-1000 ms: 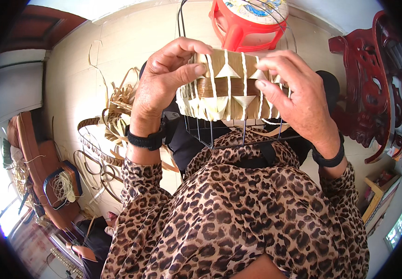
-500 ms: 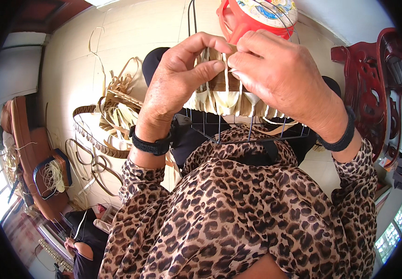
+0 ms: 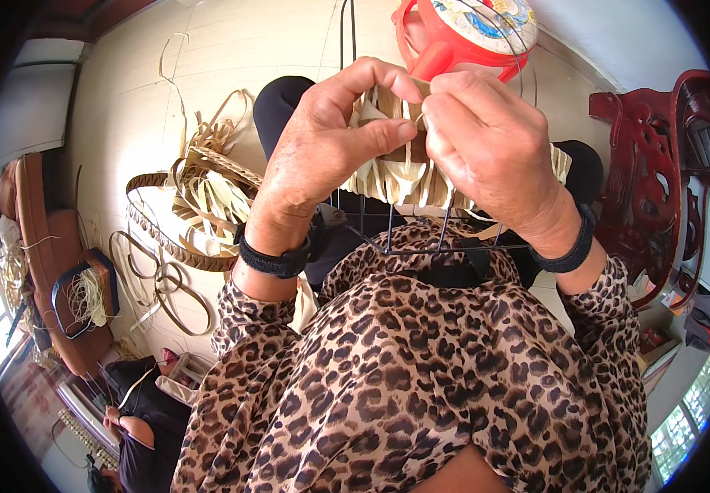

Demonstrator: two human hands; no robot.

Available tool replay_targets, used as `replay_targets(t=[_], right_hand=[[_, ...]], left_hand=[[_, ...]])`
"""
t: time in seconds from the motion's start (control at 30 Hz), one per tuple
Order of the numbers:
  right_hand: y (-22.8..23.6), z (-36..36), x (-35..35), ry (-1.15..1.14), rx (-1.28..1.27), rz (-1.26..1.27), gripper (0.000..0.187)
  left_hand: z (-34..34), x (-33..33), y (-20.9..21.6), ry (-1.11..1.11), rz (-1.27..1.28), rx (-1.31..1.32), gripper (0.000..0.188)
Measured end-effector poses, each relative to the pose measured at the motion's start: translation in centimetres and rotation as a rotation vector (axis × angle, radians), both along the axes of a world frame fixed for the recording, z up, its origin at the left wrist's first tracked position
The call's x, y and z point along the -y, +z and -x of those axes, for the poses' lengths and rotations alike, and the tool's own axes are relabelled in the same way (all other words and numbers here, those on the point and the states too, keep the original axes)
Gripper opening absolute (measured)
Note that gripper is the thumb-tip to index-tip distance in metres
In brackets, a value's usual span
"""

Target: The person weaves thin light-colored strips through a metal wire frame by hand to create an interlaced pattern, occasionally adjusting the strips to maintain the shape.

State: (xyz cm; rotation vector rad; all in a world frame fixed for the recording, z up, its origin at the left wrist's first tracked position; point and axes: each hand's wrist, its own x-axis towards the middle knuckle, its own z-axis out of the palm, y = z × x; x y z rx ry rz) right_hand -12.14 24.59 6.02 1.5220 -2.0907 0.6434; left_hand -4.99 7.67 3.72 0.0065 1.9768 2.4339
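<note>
A half-woven basket [image 3: 400, 177] of pale and brown straw strips on a black wire frame [image 3: 441, 249] rests in my lap. My left hand [image 3: 347, 131] curls at the upper edge of the weave, its forefinger and thumb bent toward my right hand; its other fingers are hidden. My right hand [image 3: 491, 135] is closed in a pinch right beside it, on a thin straw strip [image 3: 419, 120] that shows only in part between the two hands. Twisted pale strips run down the weave under my left thumb.
Loose straw strips and a braided band [image 3: 182, 255] lie on the floor to the left. A red plastic stool [image 3: 437, 53] stands ahead and a carved dark-red wooden chair [image 3: 643, 164] on the right. Another person [image 3: 137, 431] sits at lower left, near a brown bench [image 3: 55, 263].
My right hand has drawn in slightly, with its fingers turned more toward the left hand. My left hand keeps its hold, and the view has shifted a little.
</note>
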Motion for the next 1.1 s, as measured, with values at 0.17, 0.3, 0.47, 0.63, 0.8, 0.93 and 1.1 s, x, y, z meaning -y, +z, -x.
replay_targets(t=[0.17,0.3,0.47,0.63,0.8,0.93,1.1], right_hand=[[-0.1,-0.6,-0.5,-0.089,0.068,0.027,0.014],[0.2,-0.5,-0.2,-0.071,0.160,0.030,0.015],[1.3,-0.2,0.5,0.002,0.259,-0.107,0.018],[-0.2,0.6,0.6,-0.015,0.310,-0.130,0.018],[-0.3,1.0,1.1,0.015,0.279,-0.111,0.018],[-0.4,0.9,1.3,-0.006,0.345,-0.114,0.018],[-3.2,2.2,-0.5,-0.011,0.355,-0.083,0.018]], left_hand=[[-0.4,0.1,0.8,-0.066,-0.082,0.132,0.026],[-0.5,0.4,0.1,-0.065,-0.080,0.022,0.018],[-1.5,2.0,-0.9,-0.117,0.106,-0.221,0.007],[-1.7,3.6,-1.0,-0.086,0.544,-0.442,0.017],[-2.4,2.7,0.5,0.011,0.845,-0.479,0.026],[-2.2,2.6,0.6,0.032,0.934,-0.522,0.025],[-0.4,1.1,0.0,-0.051,0.988,-0.508,0.018]])
